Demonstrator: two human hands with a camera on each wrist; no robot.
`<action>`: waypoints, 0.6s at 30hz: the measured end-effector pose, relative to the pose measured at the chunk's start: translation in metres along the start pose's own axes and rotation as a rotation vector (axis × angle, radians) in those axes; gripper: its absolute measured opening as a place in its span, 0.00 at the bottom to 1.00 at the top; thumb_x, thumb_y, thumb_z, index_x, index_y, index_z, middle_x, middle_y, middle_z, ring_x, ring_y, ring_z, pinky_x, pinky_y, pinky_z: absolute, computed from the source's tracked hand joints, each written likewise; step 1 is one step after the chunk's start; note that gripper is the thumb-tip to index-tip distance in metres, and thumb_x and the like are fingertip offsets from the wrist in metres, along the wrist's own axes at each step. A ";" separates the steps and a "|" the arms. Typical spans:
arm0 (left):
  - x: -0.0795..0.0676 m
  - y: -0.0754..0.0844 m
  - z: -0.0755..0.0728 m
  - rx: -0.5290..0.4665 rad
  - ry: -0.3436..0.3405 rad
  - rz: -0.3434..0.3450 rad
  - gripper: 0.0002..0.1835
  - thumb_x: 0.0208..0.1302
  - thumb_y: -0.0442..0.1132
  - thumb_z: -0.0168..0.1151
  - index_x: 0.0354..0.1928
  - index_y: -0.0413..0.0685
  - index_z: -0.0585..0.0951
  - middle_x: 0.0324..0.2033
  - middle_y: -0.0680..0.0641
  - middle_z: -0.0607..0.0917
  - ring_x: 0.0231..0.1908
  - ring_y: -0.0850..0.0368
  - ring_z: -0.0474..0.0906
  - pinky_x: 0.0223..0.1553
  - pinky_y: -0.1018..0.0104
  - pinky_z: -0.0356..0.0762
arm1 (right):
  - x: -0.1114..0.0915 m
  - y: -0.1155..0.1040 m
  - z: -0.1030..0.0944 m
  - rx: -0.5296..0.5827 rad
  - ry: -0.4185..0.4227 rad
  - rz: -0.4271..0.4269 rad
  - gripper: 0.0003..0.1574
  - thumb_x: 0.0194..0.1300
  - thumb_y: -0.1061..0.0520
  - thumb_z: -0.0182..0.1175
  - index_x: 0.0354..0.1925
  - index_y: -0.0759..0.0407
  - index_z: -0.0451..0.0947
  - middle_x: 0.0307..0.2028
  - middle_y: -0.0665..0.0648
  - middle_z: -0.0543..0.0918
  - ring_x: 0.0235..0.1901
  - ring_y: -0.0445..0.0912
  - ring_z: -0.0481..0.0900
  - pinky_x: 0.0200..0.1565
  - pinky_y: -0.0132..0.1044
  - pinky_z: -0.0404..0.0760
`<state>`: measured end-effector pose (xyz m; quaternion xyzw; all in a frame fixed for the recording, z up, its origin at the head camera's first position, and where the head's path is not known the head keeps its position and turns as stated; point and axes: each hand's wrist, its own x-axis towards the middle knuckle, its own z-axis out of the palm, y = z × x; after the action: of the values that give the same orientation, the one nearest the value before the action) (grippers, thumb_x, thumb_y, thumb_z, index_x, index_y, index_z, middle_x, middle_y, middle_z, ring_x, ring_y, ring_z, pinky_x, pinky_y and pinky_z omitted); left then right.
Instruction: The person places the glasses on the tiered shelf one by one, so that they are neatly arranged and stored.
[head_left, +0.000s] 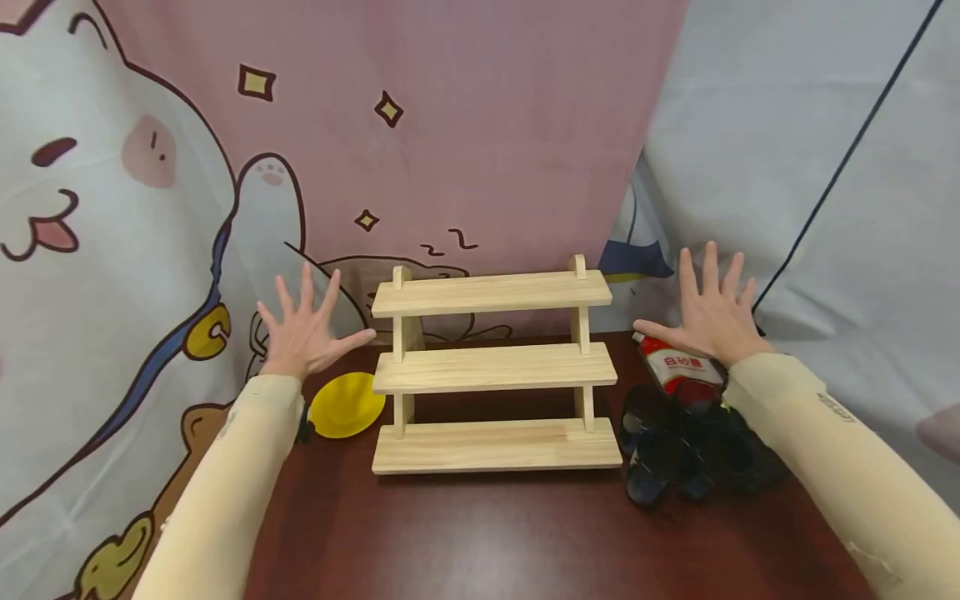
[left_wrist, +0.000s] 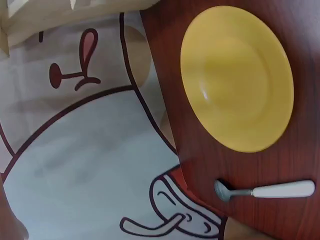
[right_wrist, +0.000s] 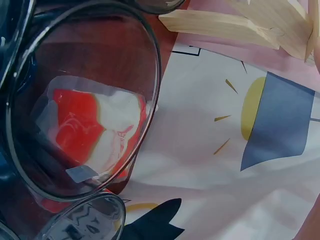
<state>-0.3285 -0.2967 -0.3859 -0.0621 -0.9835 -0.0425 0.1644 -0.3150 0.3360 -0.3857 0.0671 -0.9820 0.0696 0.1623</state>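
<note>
Both hands are raised with straight, spread fingers and hold nothing. My left hand point(head_left: 303, 333) is above and behind a yellow plate point(head_left: 347, 406), left of a three-tier wooden shelf point(head_left: 495, 367). In the left wrist view, a spoon point(left_wrist: 265, 191) with a white handle lies beside the plate. My right hand point(head_left: 716, 321) hovers over a red-and-white bag point(head_left: 678, 364) with Chinese lettering. Several dark-looking clear glasses point(head_left: 667, 442) stand in front of that bag. Through one large glass rim point(right_wrist: 156, 65) the bag shows in the right wrist view.
A dark red-brown table point(head_left: 450, 533) carries all these things. Behind it hangs a pink and white cartoon cloth point(head_left: 487, 125), which also runs along the left side and right side. The shelf stands at the back middle, against the cloth.
</note>
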 end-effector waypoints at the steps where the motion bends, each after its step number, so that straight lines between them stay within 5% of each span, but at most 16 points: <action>1: -0.001 0.000 0.000 -0.016 0.000 -0.001 0.65 0.55 0.88 0.49 0.85 0.68 0.37 0.83 0.40 0.28 0.77 0.22 0.20 0.63 0.11 0.27 | -0.001 -0.001 0.000 -0.002 -0.002 0.003 0.86 0.57 0.14 0.60 0.84 0.57 0.24 0.81 0.69 0.19 0.74 0.79 0.16 0.62 0.88 0.36; 12: -0.015 0.014 0.001 -0.272 -0.042 -0.014 0.62 0.61 0.82 0.53 0.84 0.72 0.30 0.82 0.46 0.21 0.78 0.23 0.22 0.67 0.15 0.35 | -0.020 -0.002 -0.012 0.090 0.006 -0.019 0.82 0.61 0.21 0.64 0.84 0.59 0.28 0.82 0.71 0.24 0.75 0.81 0.22 0.68 0.82 0.36; 18: -0.030 0.021 0.006 -0.370 -0.085 -0.023 0.59 0.64 0.80 0.54 0.83 0.75 0.29 0.83 0.45 0.27 0.79 0.23 0.36 0.68 0.18 0.48 | -0.049 0.008 -0.026 0.221 0.008 -0.044 0.76 0.64 0.32 0.69 0.85 0.61 0.33 0.82 0.74 0.31 0.77 0.80 0.33 0.71 0.79 0.41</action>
<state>-0.2995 -0.2785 -0.3999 -0.0815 -0.9657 -0.2218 0.1081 -0.2623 0.3536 -0.3784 0.1060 -0.9659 0.1741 0.1593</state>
